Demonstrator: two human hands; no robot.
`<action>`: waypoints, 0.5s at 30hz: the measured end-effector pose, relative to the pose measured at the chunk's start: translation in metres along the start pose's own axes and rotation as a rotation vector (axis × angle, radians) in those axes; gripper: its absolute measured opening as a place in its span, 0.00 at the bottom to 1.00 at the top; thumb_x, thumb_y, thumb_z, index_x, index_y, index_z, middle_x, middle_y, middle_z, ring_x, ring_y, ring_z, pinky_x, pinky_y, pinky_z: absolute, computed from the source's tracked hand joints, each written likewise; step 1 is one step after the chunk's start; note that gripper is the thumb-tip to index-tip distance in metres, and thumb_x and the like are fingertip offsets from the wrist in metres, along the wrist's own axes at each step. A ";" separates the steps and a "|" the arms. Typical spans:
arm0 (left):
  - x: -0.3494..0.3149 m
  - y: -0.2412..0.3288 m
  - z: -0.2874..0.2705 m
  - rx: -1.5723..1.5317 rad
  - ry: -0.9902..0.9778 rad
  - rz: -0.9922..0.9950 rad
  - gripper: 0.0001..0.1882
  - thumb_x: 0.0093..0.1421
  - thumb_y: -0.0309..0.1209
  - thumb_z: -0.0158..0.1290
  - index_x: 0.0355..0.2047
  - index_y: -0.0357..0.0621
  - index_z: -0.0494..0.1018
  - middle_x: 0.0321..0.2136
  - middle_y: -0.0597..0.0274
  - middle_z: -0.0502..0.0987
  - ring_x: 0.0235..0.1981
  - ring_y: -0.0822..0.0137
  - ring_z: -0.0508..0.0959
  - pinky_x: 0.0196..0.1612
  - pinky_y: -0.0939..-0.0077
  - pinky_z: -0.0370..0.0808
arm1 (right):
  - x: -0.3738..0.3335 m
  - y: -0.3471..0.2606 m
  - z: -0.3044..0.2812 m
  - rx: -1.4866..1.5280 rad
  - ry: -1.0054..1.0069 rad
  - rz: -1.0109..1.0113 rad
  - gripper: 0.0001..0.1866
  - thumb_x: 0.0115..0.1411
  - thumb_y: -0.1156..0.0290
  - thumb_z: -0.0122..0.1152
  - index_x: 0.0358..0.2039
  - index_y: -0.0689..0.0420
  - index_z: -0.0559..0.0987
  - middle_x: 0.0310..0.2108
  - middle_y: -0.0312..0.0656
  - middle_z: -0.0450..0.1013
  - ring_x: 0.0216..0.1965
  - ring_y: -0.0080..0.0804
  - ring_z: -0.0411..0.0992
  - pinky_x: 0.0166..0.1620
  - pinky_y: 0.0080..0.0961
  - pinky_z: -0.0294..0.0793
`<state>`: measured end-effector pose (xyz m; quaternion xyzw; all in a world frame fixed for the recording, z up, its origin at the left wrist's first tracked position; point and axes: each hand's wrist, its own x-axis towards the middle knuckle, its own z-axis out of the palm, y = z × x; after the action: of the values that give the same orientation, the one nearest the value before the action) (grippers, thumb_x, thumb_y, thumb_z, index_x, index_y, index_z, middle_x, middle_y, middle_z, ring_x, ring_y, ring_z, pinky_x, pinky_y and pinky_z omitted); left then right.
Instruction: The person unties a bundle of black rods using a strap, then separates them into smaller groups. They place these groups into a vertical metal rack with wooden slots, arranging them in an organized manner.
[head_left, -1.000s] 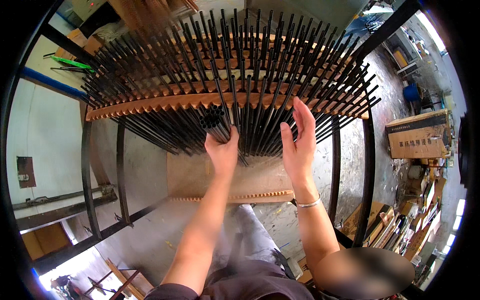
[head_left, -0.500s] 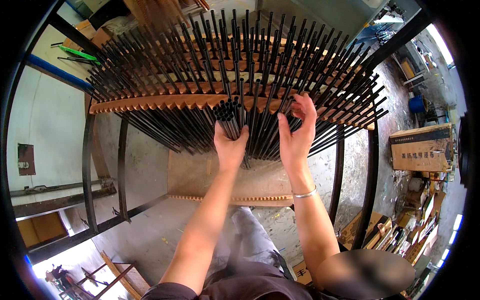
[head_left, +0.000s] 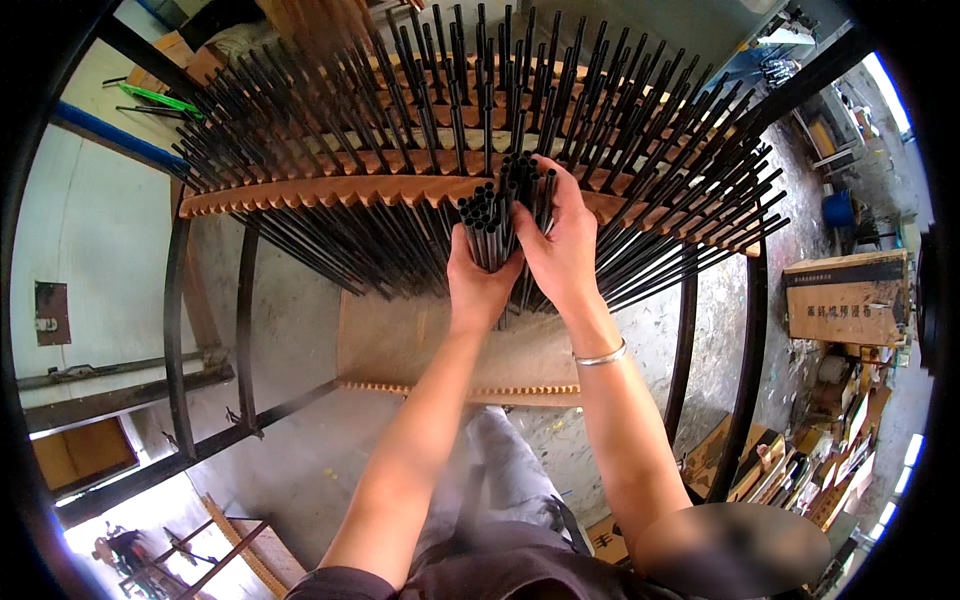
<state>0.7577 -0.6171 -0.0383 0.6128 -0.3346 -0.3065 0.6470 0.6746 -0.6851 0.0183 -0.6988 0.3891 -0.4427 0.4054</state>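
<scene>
A bundle of thin black tubes (head_left: 483, 222) is gripped upright in my left hand (head_left: 478, 283), their hollow ends facing up. Right beside it, my right hand (head_left: 563, 238) curls round a few more black tubes (head_left: 522, 180), its thumb in front and fingers behind. Those tubes touch or nearly touch the bundle; whether they stand free of the rack cannot be made out. Many other black tubes (head_left: 640, 130) lean in rows on a rack with notched wooden bars (head_left: 330, 192). The lower ends of the held tubes are mostly hidden behind my hands.
Dark metal posts (head_left: 742, 380) frame the rack on both sides. Below hangs a board with a notched strip (head_left: 460, 390). At the right stand a cardboard box (head_left: 845, 300), a blue bucket (head_left: 838, 209) and a pile of cardboard pieces (head_left: 790, 460). A green object (head_left: 160, 100) lies far left.
My left hand has moved slightly right with the bundle. My right hand has come left and closed round some tubes next to it.
</scene>
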 end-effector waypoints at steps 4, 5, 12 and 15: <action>-0.007 -0.005 -0.005 -0.011 -0.047 0.015 0.28 0.47 0.23 0.64 0.47 0.39 0.63 0.39 0.60 0.77 0.39 0.70 0.77 0.42 0.75 0.73 | -0.014 0.001 0.000 -0.074 -0.034 -0.130 0.21 0.54 0.75 0.56 0.49 0.64 0.71 0.42 0.53 0.70 0.44 0.50 0.69 0.49 0.37 0.67; -0.009 -0.008 -0.005 -0.054 -0.052 0.024 0.28 0.47 0.23 0.64 0.47 0.39 0.64 0.40 0.60 0.77 0.39 0.70 0.77 0.43 0.74 0.73 | -0.020 -0.002 0.000 -0.076 -0.045 -0.126 0.19 0.55 0.72 0.53 0.47 0.66 0.72 0.40 0.54 0.69 0.43 0.50 0.67 0.48 0.38 0.66; -0.065 -0.104 -0.082 -1.601 -0.017 -0.684 0.30 0.67 0.51 0.39 0.64 0.50 0.52 0.63 0.62 0.55 0.64 0.63 0.55 0.67 0.65 0.51 | -0.075 -0.015 0.014 0.292 -0.157 -0.073 0.49 0.32 0.58 0.80 0.55 0.62 0.66 0.44 0.49 0.72 0.46 0.41 0.73 0.49 0.31 0.71; -0.082 -0.055 -0.059 -1.199 -0.261 -0.445 0.18 0.65 0.34 0.43 0.53 0.42 0.65 0.51 0.60 0.69 0.55 0.65 0.67 0.60 0.70 0.64 | -0.098 -0.015 0.015 0.251 -0.152 0.000 0.42 0.28 0.67 0.79 0.48 0.58 0.71 0.38 0.45 0.74 0.41 0.43 0.74 0.46 0.32 0.73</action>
<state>0.7581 -0.5190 -0.0990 0.1582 -0.0468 -0.6385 0.7518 0.6615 -0.5878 -0.0017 -0.6741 0.2987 -0.4338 0.5179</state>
